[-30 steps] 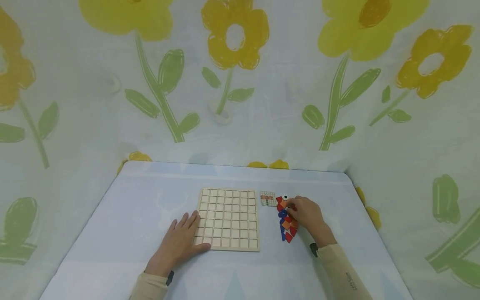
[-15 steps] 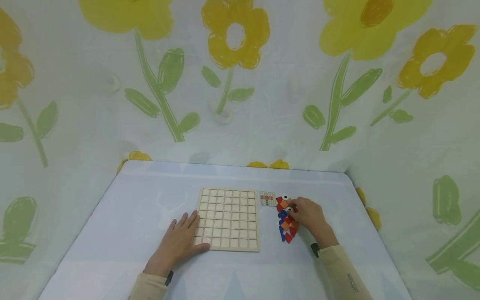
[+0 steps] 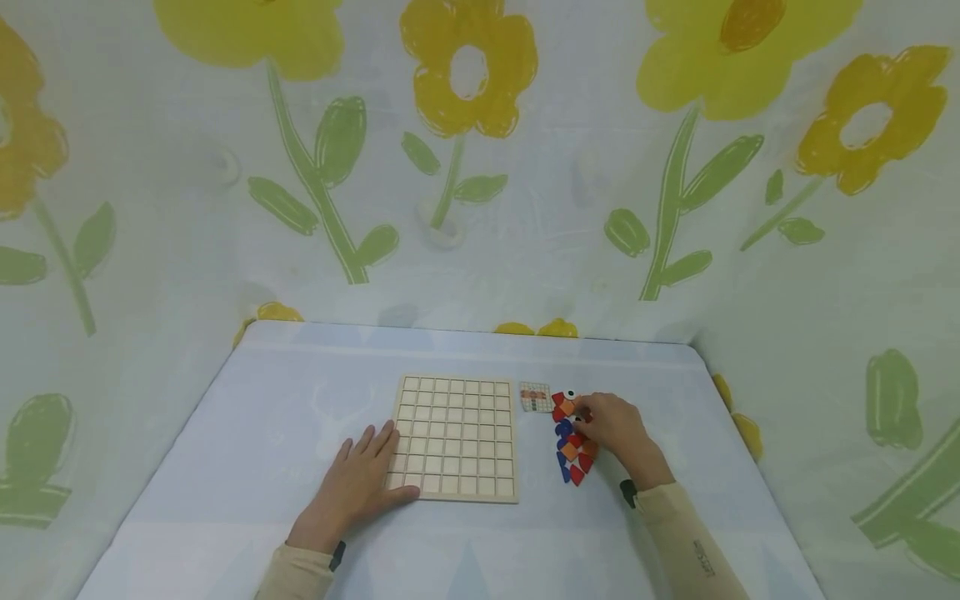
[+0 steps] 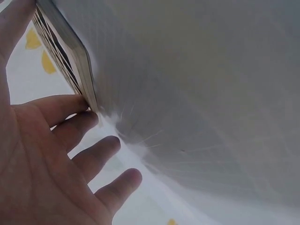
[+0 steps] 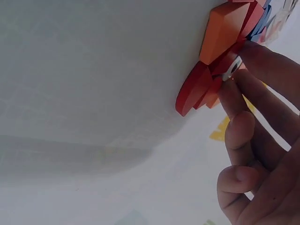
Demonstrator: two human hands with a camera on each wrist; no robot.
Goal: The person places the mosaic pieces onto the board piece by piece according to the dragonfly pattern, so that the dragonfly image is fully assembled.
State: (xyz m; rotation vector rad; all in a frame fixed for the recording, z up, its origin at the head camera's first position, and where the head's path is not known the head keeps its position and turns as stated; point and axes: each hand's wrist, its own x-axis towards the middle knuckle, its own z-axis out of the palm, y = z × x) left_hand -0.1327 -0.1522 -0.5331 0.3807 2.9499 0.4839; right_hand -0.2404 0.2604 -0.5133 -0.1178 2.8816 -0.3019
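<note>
My left hand [image 3: 360,479] rests at the near left corner of a wooden grid board [image 3: 459,437], its fingers extended along the left edge and the thumb on the near edge. In the left wrist view, fingertips touch the rim of the board [image 4: 84,70]. Among a cluster of coloured pieces, my right hand [image 3: 618,429] pinches a white eye piece with a black dot [image 5: 233,68] between thumb and fingers. Red pieces [image 5: 194,86] and an orange piece [image 5: 225,30] lie around the fingertips. The other fingers curl in, hiding some pieces in the head view.
A small pattern card [image 3: 536,397] lies between the board and the pieces. Another eye piece [image 3: 571,394] sits at the top of the cluster, with blue pieces [image 3: 564,467] lower down. A flower-printed curtain [image 3: 480,208] borders the pale table [image 3: 337,358].
My right hand shifts only slightly over the pieces, and the eye piece at its fingertips shows less than half a second ago. The left hand and board stay put.
</note>
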